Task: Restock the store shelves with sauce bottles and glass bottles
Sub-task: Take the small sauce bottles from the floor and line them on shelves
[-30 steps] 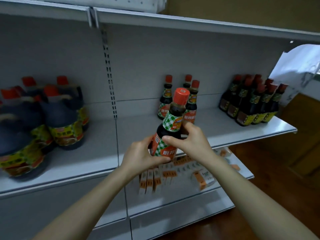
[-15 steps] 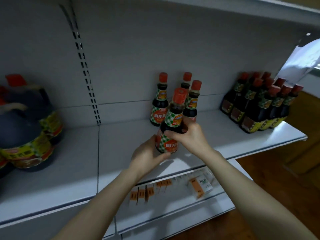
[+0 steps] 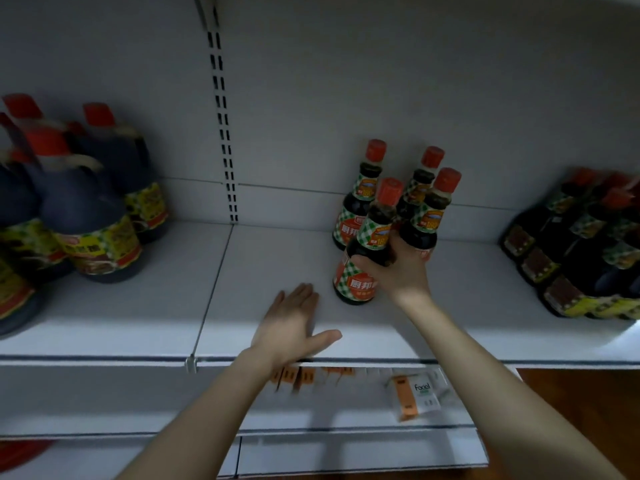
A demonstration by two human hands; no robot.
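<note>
Dark glass, red screw cap, green-and-white checked label: I record the sauce bottle (image 3: 356,285) as round-shouldered and narrow-necked, base low on the smooth white metal shelf (image 3: 242,299), just in front of three matching bottles (image 3: 358,202). The right hand (image 3: 398,271) grips its shoulder with curled fingers, while the left hand (image 3: 294,327) lies flat, fingers straight, near the shelf's front edge beside it. Large dark jugs (image 3: 93,220) stand left, wrapped bottles (image 3: 571,251) right, small boxes (image 3: 414,398) on the tier (image 3: 346,415) below

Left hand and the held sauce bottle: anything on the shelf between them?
Nothing. In the head view, only bare shelf separates left hand from the sauce bottle gripped by the right hand.
</note>
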